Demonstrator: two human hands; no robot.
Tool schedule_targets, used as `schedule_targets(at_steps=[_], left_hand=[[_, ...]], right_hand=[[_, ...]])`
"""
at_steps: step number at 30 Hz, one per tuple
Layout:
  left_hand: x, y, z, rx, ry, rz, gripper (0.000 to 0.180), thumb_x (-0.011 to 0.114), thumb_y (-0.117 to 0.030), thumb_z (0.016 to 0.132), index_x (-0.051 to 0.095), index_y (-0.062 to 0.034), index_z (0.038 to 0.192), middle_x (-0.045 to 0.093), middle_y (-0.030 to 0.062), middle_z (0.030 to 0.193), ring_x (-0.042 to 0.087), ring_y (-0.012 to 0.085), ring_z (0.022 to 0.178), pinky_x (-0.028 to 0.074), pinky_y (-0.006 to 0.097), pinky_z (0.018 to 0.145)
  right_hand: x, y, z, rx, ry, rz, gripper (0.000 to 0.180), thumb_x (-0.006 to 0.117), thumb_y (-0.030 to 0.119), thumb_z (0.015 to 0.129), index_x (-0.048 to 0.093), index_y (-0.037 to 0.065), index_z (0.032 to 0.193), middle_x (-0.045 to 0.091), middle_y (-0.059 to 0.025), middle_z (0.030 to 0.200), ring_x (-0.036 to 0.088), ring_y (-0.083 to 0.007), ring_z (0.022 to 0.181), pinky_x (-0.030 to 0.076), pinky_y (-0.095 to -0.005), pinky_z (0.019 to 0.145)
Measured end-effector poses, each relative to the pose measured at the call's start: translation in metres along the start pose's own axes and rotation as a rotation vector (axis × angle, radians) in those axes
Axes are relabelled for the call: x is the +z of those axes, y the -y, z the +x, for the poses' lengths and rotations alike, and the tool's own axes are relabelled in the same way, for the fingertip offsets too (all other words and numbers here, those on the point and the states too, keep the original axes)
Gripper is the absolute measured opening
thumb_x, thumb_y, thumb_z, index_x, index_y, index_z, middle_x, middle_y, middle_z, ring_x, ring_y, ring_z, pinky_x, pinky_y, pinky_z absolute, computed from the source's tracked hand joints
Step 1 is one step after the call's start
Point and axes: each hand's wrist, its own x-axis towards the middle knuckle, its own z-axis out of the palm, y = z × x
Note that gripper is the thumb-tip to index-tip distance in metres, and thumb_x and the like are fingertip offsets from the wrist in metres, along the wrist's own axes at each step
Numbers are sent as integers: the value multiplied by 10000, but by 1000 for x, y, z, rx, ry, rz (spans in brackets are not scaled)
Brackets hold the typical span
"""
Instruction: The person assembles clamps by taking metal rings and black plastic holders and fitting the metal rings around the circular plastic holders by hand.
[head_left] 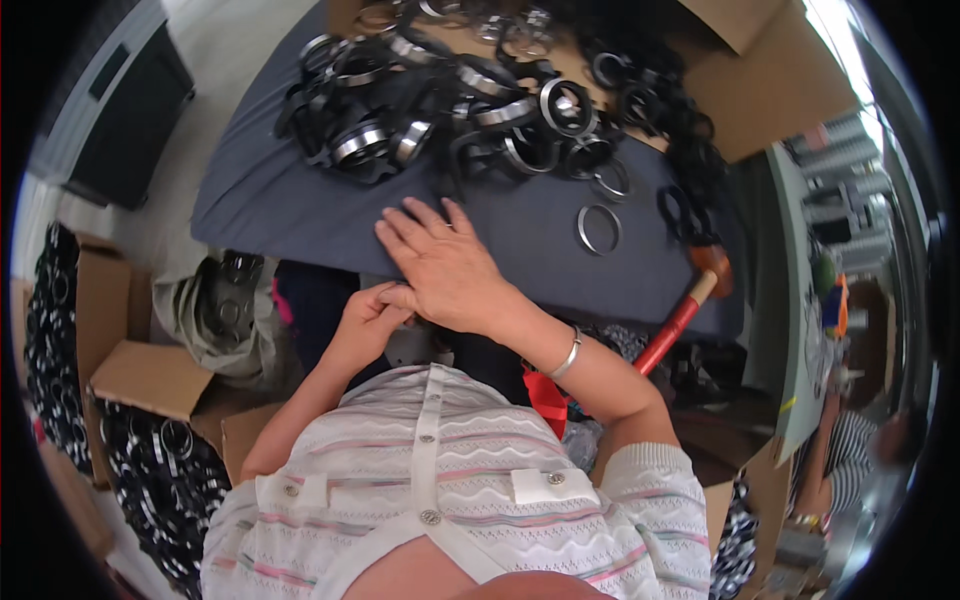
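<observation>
My right hand (445, 272) lies over the near edge of the dark grey table cover (330, 225), its fingers stretched out and apart. Close by its thumb is my left hand (365, 322), its fingers pinched together; whatever they may hold is too small or hidden to make out. Beyond both hands a heap of black ring-shaped parts with silver metal bands (358, 143) covers the far side of the table. A loose metal ring (581, 228) sits right of my right hand. Farther right, a hammer with a red handle (668, 335) rests across the table edge.
A cardboard box (780, 95) with black parts before it stands at the far right. Open boxes (150, 378) filled with black parts and a grey-green sack (210, 325) are on the left. A dark cabinet (120, 110) stands upper left. Another person in a striped top (853, 460) is at the right.
</observation>
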Motion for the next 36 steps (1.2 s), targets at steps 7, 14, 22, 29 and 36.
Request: schedule_targets(at_steps=[7,14,22,29,36], left_hand=[[-1,4,2,19,-16,-1,151,547,-122,888,600,-5,807,589,30,732,548,112,670,432,241,640],[18,-72,20,186,-77,-345,219,519,-203,910,576,-2,978,583,40,774,541,99,651,420,240,602],[22,-42,80,585,-330,764,130,596,-117,812,617,-10,883,610,108,730,612,232,620,465,316,565],[23,-39,84,508,-303,693,96,613,-99,783,617,-18,833,612,129,750,617,283,657,467,346,574],[18,-44,80,535,-343,709,70,604,-68,789,607,-4,818,589,121,717,570,233,570,432,301,530]], right_hand=[[-12,-18,-1,-83,68,176,633,557,449,784,492,33,1256,443,-170,1306,380,-330,1233,296,-473,996],[-109,-31,0,-194,-79,357,540,689,211,643,556,51,1142,544,-143,1080,518,-316,1032,426,-377,893],[-127,-105,65,600,-477,-129,592,632,418,781,526,16,1203,541,-231,1116,535,-389,1020,443,-433,866],[-108,-149,80,531,-59,-118,583,424,505,899,472,88,1304,494,-233,1269,460,-398,1180,352,-399,1003],[-175,-180,3,424,-194,57,485,644,324,790,588,-69,1069,632,-215,1019,618,-317,937,477,-361,818]])
